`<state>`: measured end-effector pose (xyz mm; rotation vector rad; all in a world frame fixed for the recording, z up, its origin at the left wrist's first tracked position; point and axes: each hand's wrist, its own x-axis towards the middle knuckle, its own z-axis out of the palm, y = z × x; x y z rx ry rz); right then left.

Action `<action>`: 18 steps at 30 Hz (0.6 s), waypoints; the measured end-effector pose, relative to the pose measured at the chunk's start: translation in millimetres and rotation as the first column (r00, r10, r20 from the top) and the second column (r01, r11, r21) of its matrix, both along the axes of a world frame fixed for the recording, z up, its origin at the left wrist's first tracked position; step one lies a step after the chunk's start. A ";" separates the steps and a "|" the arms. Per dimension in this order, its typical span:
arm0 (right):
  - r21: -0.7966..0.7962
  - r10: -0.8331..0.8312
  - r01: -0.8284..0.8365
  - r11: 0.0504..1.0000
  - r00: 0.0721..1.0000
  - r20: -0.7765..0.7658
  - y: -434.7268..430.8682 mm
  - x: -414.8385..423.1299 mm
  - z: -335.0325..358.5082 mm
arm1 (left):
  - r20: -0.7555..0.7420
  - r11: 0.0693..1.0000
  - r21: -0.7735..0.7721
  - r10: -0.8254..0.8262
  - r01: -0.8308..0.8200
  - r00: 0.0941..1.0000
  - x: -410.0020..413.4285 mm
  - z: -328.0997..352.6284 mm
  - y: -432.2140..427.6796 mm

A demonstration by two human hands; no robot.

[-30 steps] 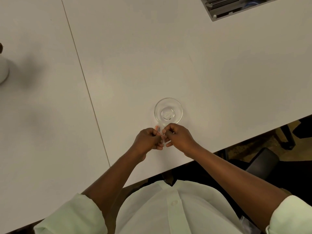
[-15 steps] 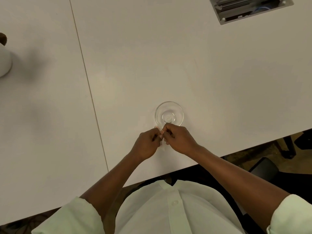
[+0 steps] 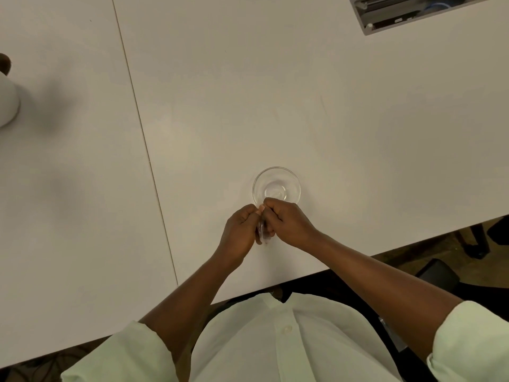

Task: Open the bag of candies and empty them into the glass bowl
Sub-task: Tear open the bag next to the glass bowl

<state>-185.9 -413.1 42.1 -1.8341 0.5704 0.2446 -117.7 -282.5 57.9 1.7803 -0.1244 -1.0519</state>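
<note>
Candy bag [image 3: 262, 230] sits pinched between my two hands, just on the near side of the glass bowl [image 3: 276, 186], and I can see only a sliver of it: a thin, clear strip with something dark inside, its top edge gripped at the fingertips. Whether it is torn open I cannot tell.

Largest in my view is the white worktop [image 3: 303, 106], made of two panels that meet at a seam [image 3: 143, 150] running from the far edge toward me on the left. My pale green shirt [image 3: 275, 340] fills the bottom of the frame, sleeves rolled above the elbows. At the far right corner a grey recessed tray [image 3: 407, 12] is set into the worktop and cut off by the frame; dark items and a bit of blue cable lie in it, too small to make out. At the left edge a white rounded object [image 3: 7, 103] is half out of view and I cannot say what it is.

My left hand [image 3: 241, 230] and right hand [image 3: 289, 221] are both curled tight, knuckles nearly touching, each closed on the bag's top. The right hand overlaps the bowl's near rim. The bowl looks empty.

Beyond the worktop's near edge on the right I see dim brownish floor [image 3: 413, 260] and dark chair parts [image 3: 438, 274].
</note>
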 end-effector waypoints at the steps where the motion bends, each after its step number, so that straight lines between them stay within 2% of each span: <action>1: 0.008 -0.011 0.011 1.000 1.000 0.002 0.8 0.1 -1.0 | -0.009 1.000 -0.003 0.029 -0.029 1.000 -1.5 0.5 -2.0; 6: 0.102 -0.108 0.109 0.989 0.994 -0.014 3.2 0.4 -6.6 | -0.081 0.981 0.015 0.194 -0.193 0.978 -5.1 -3.6 -4.1; 8: 0.171 -0.157 0.159 0.972 0.987 -0.026 3.3 0.6 -7.4 | -0.061 0.972 0.026 0.235 -0.234 0.970 -3.4 -5.8 -3.3; 12: 0.217 -0.175 0.180 0.959 0.984 -0.041 5.5 1.2 -7.4 | -0.007 0.988 0.065 0.141 -0.140 0.990 0.0 -6.5 -1.2; 18: 0.211 -0.179 0.188 0.959 0.982 -0.061 6.0 2.4 -7.8 | -0.064 0.992 0.121 -0.040 0.047 0.997 2.6 -7.0 5.9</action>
